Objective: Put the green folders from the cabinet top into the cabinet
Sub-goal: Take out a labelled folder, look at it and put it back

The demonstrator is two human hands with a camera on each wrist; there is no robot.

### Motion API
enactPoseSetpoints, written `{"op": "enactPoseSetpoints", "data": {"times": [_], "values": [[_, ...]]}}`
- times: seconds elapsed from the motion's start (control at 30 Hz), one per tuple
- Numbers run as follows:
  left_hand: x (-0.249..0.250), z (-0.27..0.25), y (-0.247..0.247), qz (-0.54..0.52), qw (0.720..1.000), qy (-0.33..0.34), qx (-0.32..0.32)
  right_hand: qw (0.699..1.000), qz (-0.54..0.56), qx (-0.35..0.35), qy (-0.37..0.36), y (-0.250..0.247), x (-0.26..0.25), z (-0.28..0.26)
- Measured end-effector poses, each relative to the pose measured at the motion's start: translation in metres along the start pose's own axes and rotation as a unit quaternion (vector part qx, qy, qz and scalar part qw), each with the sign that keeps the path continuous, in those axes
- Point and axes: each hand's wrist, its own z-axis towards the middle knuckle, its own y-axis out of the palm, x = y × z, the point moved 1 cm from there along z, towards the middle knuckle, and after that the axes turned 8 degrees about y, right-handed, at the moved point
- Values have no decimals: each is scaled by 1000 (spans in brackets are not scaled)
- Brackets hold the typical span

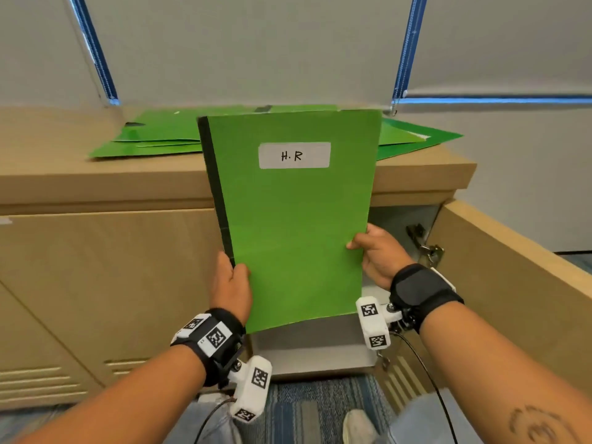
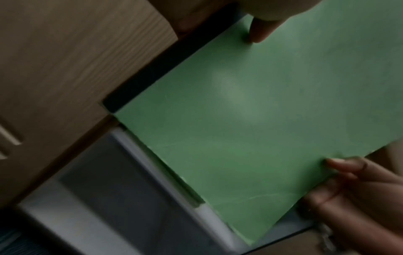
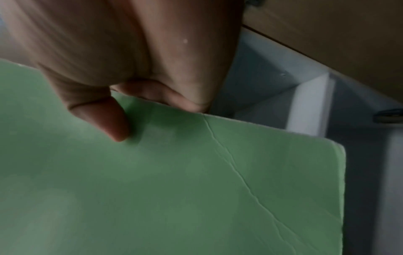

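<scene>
A green folder (image 1: 294, 225) with a black spine and a white label reading "H.R" stands upright in front of the open cabinet. My left hand (image 1: 232, 283) pinches its lower left edge by the spine, thumb on the front. At the lower right edge my right hand (image 1: 376, 254) pinches it too, thumb on the cover (image 3: 152, 189). In the left wrist view the folder (image 2: 250, 120) shows both hands on its edges. More green folders (image 1: 153, 136) lie flat on the cabinet top (image 1: 48, 174). The grey cabinet interior (image 1: 307, 347) shows below the held folder.
The cabinet's right door (image 1: 512, 283) stands swung open toward me, hinge (image 1: 426, 245) visible. A shut door (image 1: 105, 283) is to the left. Window blinds with blue frames (image 1: 96, 49) rise behind. My shoe (image 1: 358, 427) rests on striped carpet.
</scene>
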Motion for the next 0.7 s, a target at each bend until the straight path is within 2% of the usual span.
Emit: {"op": "enactPoseSetpoints", "data": {"times": [0.2,0.37,0.53,0.63,0.7], "values": [[-69,-30,52,79,994,-59,-37,993,-46,74,76,-36,80,51],[-94,-37,97,94,991,-83,-51,985,-67,111,116,-72,115,78],[-102,-7,124,78,993,-91,-21,980,-133,114,99,-92,111,99],[-101,26,130,80,993,-86,-18,985,-96,117,80,-94,115,107],[-105,54,129,83,992,-90,14,987,-68,133,58,-92,119,118]]}}
